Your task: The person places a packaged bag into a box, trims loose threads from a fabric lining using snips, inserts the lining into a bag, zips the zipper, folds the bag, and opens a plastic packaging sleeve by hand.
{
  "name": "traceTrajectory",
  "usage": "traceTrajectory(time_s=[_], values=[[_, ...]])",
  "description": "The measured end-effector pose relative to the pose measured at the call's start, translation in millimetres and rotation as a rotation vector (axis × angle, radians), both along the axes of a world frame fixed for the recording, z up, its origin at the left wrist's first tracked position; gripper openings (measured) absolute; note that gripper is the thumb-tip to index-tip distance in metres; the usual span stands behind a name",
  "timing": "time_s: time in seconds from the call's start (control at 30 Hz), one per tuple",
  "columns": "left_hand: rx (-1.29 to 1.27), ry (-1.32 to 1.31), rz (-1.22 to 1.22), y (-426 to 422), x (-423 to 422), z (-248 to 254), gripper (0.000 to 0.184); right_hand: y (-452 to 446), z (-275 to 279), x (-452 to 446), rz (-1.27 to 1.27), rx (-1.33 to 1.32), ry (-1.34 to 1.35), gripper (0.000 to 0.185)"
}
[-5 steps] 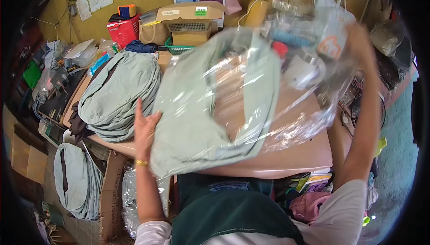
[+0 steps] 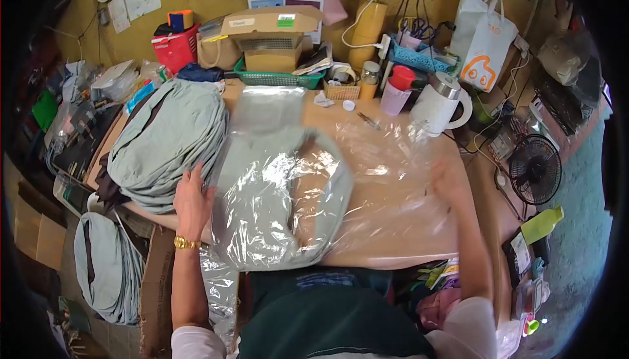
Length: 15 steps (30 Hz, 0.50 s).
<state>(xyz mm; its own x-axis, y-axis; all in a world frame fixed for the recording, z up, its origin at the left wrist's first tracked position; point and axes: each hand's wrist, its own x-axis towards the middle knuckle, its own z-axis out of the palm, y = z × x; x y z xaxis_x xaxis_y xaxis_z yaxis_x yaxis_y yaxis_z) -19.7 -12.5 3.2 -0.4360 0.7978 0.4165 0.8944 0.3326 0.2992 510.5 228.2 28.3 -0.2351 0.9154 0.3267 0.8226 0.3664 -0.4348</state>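
Observation:
A pale green folded cloth piece with an oval opening (image 2: 255,188) lies on the table inside a clear plastic bag (image 2: 380,195). The bag's loose, see-through end spreads to the right. My left hand (image 2: 192,203), wearing a gold watch, is beside the bag's left edge with its fingers stretched out and apart. My right hand (image 2: 450,180) is at the bag's right end; motion smears its fingers, so their grip is unclear. A pile of similar green cloth pieces (image 2: 167,139) sits just beyond my left hand.
At the back stand a green basket (image 2: 282,79) with a cardboard box, cups (image 2: 395,99) and a white kettle (image 2: 438,106). A black fan (image 2: 535,169) is at the right. More green cloth (image 2: 108,267) hangs low at left beside a carton (image 2: 154,287).
The bag with the green cloth has come down from a raised, tilted position onto the table. My right hand has dropped from high at the right, and my left hand shifted slightly left.

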Motion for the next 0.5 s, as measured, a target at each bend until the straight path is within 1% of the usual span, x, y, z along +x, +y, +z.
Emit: traceTrajectory(time_s=[0.03, 0.07, 0.1, 0.13, 0.17, 0.2, 0.23, 0.27, 0.33, 0.37, 0.43, 0.47, 0.5], values=[[0.171, -0.063, -0.144, 14.9, 16.1, 9.5, 0.049, -14.7, -8.6, -9.2, -0.053, -0.254, 0.089, 0.015], [0.223, -0.116, -0.322, 28.5, 44.2, 29.2, 0.047, -26.9, -13.1, -22.2, -0.044, -0.471, 0.321, 0.013], [0.266, -0.173, -0.499, 44.4, 79.5, 45.7, 0.046, -31.9, -12.8, -33.1, 0.086, -0.428, 0.423, 0.011], [0.336, -0.074, -0.72, 62.8, 111.7, 53.4, 0.046, -34.4, -9.7, -44.0, 0.217, -0.381, 0.524, 0.009], [0.324, -0.178, -0.86, 76.9, 151.7, 69.8, 0.046, -38.5, 0.6, -56.5, 0.206, -0.381, 0.535, 0.009], [0.411, -0.222, -0.948, 94.3, 191.5, 77.9, 0.048, -42.5, 19.2, -68.9, 0.323, -0.407, 0.587, 0.01], [0.456, -0.243, -0.994, 106.6, 208.2, 83.6, 0.049, -46.0, 38.3, -76.4, 0.444, -0.43, 0.637, 0.013], [0.5, -0.261, -1.042, 118.9, 224.9, 89.2, 0.049, -50.4, 56.7, -79.1, 0.441, -0.423, 0.643, 0.013], [0.118, -0.182, -1.074, 143.4, 233.8, 95.9, 0.035, -56.4, 90.4, -76.5, 0.552, -0.563, 0.699, 0.021], [0.122, -0.174, -1.079, 147.9, 230.9, 109.7, 0.035, -56.0, 100.9, -70.7, 0.552, -0.553, 0.703, 0.021], [-0.026, -0.085, -1.08, 147.6, 208.1, 140.4, 0.015, -52.9, 112.2, -58.3, 0.523, -0.64, 0.541, 0.025], [0.079, -0.208, -1.158, 149.9, 196.8, 144.0, 0.006, -49.9, 111.2, -53.3, 0.528, -0.636, 0.548, 0.025], [0.187, -0.335, -1.228, 150.8, 184.1, 147.2, 0.005, -45.9, 109.0, -48.2, 0.487, -0.63, 0.537, 0.026]])
